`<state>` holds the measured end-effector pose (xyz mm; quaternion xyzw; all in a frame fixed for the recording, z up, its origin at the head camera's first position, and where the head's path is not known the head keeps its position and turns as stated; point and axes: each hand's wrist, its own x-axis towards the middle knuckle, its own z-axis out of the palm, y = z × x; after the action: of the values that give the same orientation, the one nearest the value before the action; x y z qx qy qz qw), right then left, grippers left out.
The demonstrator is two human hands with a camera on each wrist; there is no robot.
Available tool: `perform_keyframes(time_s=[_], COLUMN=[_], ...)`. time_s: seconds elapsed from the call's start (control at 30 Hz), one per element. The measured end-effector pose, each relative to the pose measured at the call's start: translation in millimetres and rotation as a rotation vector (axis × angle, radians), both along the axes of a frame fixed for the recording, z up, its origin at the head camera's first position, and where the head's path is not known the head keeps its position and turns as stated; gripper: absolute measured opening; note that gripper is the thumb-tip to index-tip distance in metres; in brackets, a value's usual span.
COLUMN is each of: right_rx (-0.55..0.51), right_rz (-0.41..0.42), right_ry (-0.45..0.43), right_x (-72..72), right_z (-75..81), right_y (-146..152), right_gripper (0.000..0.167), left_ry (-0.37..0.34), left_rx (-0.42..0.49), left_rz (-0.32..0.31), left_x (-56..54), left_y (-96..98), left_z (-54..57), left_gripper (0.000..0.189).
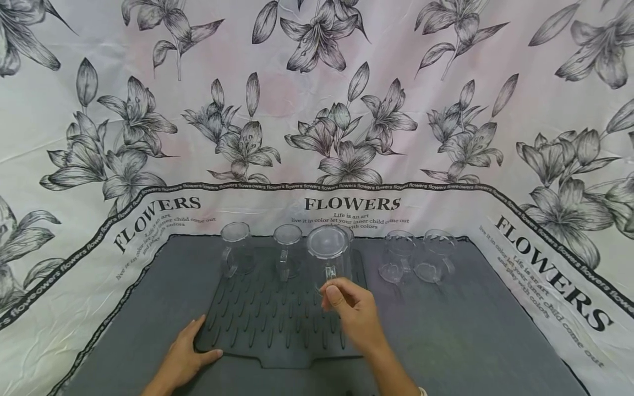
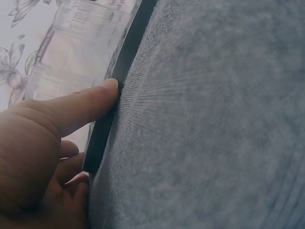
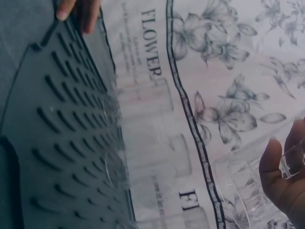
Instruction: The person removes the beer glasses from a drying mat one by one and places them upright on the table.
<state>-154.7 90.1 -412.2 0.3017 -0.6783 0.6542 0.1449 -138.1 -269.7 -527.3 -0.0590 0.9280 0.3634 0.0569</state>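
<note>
The right grip (image 1: pixel 349 308) pinches a clear mug (image 1: pixel 328 247) by its handle (image 1: pixel 330 271), above the ridged mat (image 1: pixel 277 333); which end is uppermost is hard to tell. Keep it level, clear of neighbouring mugs (image 1: pixel 288 242), left grip (image 1: pixel 185 352) spread to steady the mat's corner.

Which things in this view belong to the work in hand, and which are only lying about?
Likely part of the work:
held glass mug
dark ridged mat
glass mugs on the mat
two glass mugs right of it

Only surroundings:
flowered cloth
grey table surface
</note>
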Motion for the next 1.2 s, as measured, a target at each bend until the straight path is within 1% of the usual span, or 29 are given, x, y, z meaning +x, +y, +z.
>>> perform_keyframes(time_s=[0.1,0.2,0.37,0.5,0.57,0.63,0.73,0.83,0.9,1.03,1.2], right_rx=[0.004,-0.008,-0.072,-0.116,-0.103,-0.066,-0.005,0.038,0.055,0.078,0.082], right_rz=[-0.034,-0.079,-0.171,-0.207,-0.224,-0.259,-0.312,-0.347,-0.362,-0.381,-0.39], right_ry=[0.057,0.101,0.175,0.323,0.413,0.495,0.593,0.655,0.675,0.688,0.71], right_x=[-2.0,-3.7,-4.8,-5.9,-5.0,-2.7,1.6,3.2,3.7,7.0,9.6], right_z=[2.3,5.2,8.2,12.3,17.3,23.9,33.4,36.1,35.8,36.3,37.9], right_y=[6.8,13.1,19.5,22.0,21.9,20.8,18.5,17.0,16.2,14.7,13.8], right_gripper=[0.019,0.017,0.013,0.009,0.006,0.009,0.022,0.03,0.032,0.035,0.034], left_ry=[0.005,-0.005,-0.027,-0.026,-0.025,-0.019,0.01,0.051,0.075,0.092,0.084], left_rx=[-0.006,-0.006,-0.011,-0.018,-0.01,0.001,0.013,0.016,0.021,0.041,0.095], left_rz=[-0.001,0.006,0.018,0.016,0.016,0.016,0.009,-0.009,-0.024,-0.044,-0.05], left_x=[0.6,0.1,-0.1,0.7,1.2,1.7,2.5,2.4,1.7,-0.7,-3.5], left_y=[0.1,0.8,1.3,2.1,2.8,3.7,6.3,9.3,11.7,18.3,30.6], left_z=[0.6,1.4,2.8,4.2,6.2,9.0,15.6,24.3,31.1,44.6,60.3], left_gripper=[0.114,0.114,0.114,0.113,0.113,0.111,0.108,0.103,0.101,0.098,0.101])
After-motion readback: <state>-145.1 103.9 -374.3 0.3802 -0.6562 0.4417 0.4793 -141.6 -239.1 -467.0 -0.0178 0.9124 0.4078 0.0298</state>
